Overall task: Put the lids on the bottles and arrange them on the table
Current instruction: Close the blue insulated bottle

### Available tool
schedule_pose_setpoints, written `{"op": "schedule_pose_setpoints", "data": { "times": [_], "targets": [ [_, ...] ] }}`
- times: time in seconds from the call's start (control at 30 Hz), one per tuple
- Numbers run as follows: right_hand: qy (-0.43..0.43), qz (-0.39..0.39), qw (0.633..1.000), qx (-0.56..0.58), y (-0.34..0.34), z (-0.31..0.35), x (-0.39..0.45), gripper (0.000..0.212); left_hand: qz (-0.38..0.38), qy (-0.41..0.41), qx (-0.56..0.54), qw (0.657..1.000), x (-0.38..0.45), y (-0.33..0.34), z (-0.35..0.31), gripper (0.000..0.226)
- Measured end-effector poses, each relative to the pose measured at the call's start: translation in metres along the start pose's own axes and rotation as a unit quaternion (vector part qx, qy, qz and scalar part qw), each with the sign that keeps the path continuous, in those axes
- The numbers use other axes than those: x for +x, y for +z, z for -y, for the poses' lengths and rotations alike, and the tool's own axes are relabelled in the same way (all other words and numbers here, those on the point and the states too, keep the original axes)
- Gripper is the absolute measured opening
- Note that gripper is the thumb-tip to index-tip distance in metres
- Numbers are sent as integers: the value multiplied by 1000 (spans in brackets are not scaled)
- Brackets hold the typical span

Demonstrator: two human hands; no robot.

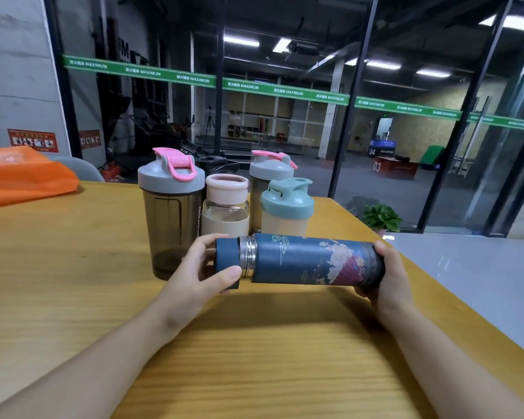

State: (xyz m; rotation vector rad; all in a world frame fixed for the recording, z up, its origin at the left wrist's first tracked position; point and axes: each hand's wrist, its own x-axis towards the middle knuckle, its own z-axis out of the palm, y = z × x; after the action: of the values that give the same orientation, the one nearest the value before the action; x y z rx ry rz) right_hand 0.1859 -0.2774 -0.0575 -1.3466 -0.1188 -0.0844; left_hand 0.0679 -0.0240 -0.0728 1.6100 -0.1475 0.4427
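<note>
From the head view, a dark blue metal flask with a floral print (315,258) is held sideways just above the wooden counter (270,358), its steel threaded neck showing. The left hand (200,273) has its grip curled round the matching blue screw lid (226,258), partly seated on the neck. The right hand (384,282) wraps the flask's base. The flask looks rigid, fairly heavy and smooth, so a firm hold at base and lid edge suits twisting. Behind stand a smoky shaker with a grey-pink lid (171,213), a clear glass bottle with a pale pink cap (226,204), a second grey-lidded shaker (270,176) and a teal-lidded shaker (286,207), all capped.
</note>
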Motion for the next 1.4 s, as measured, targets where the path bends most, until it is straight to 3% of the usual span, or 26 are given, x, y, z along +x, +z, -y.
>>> {"op": "schedule_pose_setpoints", "data": {
  "times": [0.33, 0.53, 0.8, 1.17, 1.4],
  "targets": [
    [-34, 13, 999, -3, -2, 1, -6, 30, -16, -33, -31, 999, -1, -1, -2, 68],
    [-52, 23, 998, -9, -2, 2, -6, 28, -22, -49, -37, 998, 1, -4, -2, 93],
    [-57, 21, 998, -19, -2, -1, -5, 28, -20, -56, -43, 997, -1, -1, -6, 69],
    [-53, 37, 997, -35, -1, -5, -5, 27, -3, -118, -14, 993, -1, 3, -4, 72],
    [-130, 56, 990, -19, -1, -7, -4, 27, -21, -144, -7, 989, 1, 1, -4, 82]
  ]
}}
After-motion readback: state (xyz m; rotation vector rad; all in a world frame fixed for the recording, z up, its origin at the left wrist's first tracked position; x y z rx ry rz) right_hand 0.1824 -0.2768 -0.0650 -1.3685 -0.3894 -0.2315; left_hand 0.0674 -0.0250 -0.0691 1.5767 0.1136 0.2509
